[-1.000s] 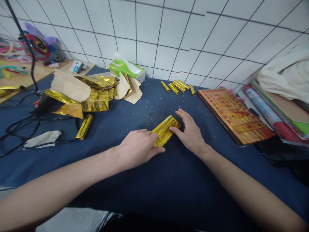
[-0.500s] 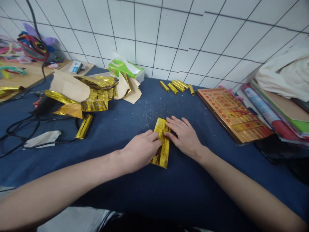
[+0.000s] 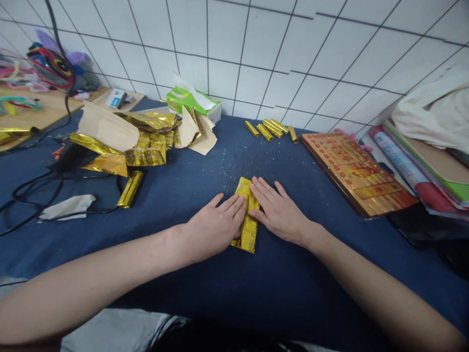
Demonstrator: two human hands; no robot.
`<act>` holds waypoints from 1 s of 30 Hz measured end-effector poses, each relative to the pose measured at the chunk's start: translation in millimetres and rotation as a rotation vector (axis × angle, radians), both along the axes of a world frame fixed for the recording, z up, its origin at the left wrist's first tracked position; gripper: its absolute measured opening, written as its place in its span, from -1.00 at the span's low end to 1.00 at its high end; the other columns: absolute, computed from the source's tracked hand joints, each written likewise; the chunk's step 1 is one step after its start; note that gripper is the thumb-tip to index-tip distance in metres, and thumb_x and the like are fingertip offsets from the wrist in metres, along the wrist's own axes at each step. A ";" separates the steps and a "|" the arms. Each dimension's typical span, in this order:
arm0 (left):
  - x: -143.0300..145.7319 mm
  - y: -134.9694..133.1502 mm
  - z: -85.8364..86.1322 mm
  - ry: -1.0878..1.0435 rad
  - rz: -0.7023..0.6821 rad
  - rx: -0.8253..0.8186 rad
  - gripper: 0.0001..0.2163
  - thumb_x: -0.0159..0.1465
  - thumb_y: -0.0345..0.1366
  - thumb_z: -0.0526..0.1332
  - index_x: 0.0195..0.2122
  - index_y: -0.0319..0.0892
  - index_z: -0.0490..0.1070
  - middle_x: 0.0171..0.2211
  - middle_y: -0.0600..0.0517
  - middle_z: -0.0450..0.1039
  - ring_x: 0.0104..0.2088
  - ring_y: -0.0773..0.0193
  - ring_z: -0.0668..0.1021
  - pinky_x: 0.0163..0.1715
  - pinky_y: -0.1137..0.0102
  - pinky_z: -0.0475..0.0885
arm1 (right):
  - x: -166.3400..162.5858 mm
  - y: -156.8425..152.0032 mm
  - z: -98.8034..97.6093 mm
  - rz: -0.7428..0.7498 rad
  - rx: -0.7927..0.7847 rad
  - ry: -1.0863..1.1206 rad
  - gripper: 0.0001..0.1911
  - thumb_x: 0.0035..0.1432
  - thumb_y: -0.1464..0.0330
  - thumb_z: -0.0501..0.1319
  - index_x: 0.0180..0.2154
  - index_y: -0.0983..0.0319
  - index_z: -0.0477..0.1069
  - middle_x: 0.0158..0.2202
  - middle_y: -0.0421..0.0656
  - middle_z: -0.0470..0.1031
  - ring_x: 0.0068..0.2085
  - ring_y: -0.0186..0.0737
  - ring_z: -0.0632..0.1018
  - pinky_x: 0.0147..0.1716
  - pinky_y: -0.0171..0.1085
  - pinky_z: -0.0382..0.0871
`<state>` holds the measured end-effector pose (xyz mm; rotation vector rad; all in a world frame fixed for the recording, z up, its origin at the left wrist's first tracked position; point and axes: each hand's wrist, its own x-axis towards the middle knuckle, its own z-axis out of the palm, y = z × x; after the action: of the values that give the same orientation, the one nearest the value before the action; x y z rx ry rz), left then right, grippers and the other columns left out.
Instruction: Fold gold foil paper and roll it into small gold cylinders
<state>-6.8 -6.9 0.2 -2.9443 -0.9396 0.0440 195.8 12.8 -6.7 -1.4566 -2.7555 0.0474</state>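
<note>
A folded strip of gold foil paper point(image 3: 248, 222) lies lengthwise on the dark blue tabletop point(image 3: 205, 288) in the middle of the view. My left hand point(image 3: 214, 227) rests flat on its left side, fingers stretched out and pressing down. My right hand point(image 3: 276, 210) lies flat on its right side, fingers extended over the top end. Only the middle and near end of the strip show between the hands.
A heap of gold foil sheets and brown paper point(image 3: 139, 139) lies at back left, with one loose gold roll point(image 3: 130, 188). Several finished gold rolls point(image 3: 271, 129) sit by the tiled wall. A stack of printed gold sheets point(image 3: 357, 171), books point(image 3: 421, 171) and black cables point(image 3: 32, 186) flank the sides.
The gold strip was turned from lying slantwise to pointing away from me. Both hands have flattened onto it, the fingers now stretched out.
</note>
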 end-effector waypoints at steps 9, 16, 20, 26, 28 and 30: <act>-0.9 2.0 -0.9 -0.010 0.009 0.032 -0.54 0.29 -0.23 -0.02 0.17 -0.35 0.09 0.18 -0.22 0.11 0.19 0.07 0.19 0.11 0.14 0.13 | 0.6 -0.1 -2.5 -0.003 0.013 -0.017 -0.32 0.23 0.05 -0.24 0.21 0.37 -0.01 0.26 0.03 -0.04 0.27 -0.07 -0.02 0.16 0.11 -0.07; -0.5 3.8 3.2 -0.027 0.014 -0.004 -0.55 0.30 -0.22 -0.03 0.18 -0.31 0.07 0.18 -0.20 0.12 0.18 0.07 0.20 0.09 0.11 0.14 | -0.1 -0.9 -1.6 -0.009 0.044 -0.039 -0.37 0.24 0.07 -0.22 0.20 0.31 0.02 0.25 0.04 0.00 0.26 -0.05 0.03 0.15 0.15 -0.09; -0.5 4.6 3.4 -0.024 0.004 -0.008 -0.54 0.29 -0.21 0.00 0.19 -0.23 0.04 0.18 -0.19 0.13 0.17 0.06 0.20 0.05 0.11 0.17 | -0.5 -1.7 0.7 -0.008 0.042 -0.064 -0.36 0.24 0.08 -0.23 0.19 0.35 0.03 0.25 0.05 0.00 0.25 -0.03 0.03 0.14 0.16 -0.08; -2.3 5.4 3.8 -0.013 -0.004 -0.013 -0.54 0.29 -0.20 -0.01 0.18 -0.28 0.06 0.19 -0.18 0.10 0.18 0.07 0.18 0.07 0.10 0.15 | -1.2 -3.6 5.1 -0.020 0.047 -0.085 -0.35 0.23 0.07 -0.22 0.18 0.35 0.05 0.23 0.07 0.03 0.24 -0.01 0.06 0.13 0.18 -0.08; -2.7 6.0 3.3 -0.013 -0.009 -0.014 -0.54 0.29 -0.19 -0.02 0.18 -0.30 0.06 0.19 -0.18 0.11 0.18 0.07 0.19 0.08 0.10 0.13 | -1.4 -4.2 5.8 -0.025 0.048 -0.094 -0.36 0.23 0.08 -0.22 0.18 0.36 0.06 0.23 0.08 0.04 0.24 0.00 0.07 0.13 0.18 -0.07; -3.0 6.7 2.6 -0.012 -0.018 -0.014 -0.54 0.30 -0.19 -0.02 0.17 -0.30 0.08 0.19 -0.17 0.11 0.18 0.07 0.18 0.08 0.11 0.12 | -1.4 -4.5 5.9 -0.021 0.055 -0.104 -0.36 0.23 0.08 -0.21 0.18 0.36 0.07 0.23 0.08 0.04 0.24 0.00 0.07 0.13 0.18 -0.08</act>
<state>-9.7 -0.2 2.8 -2.9683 -0.9186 0.0318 194.4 8.2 -0.8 -1.5166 -2.7965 -0.1071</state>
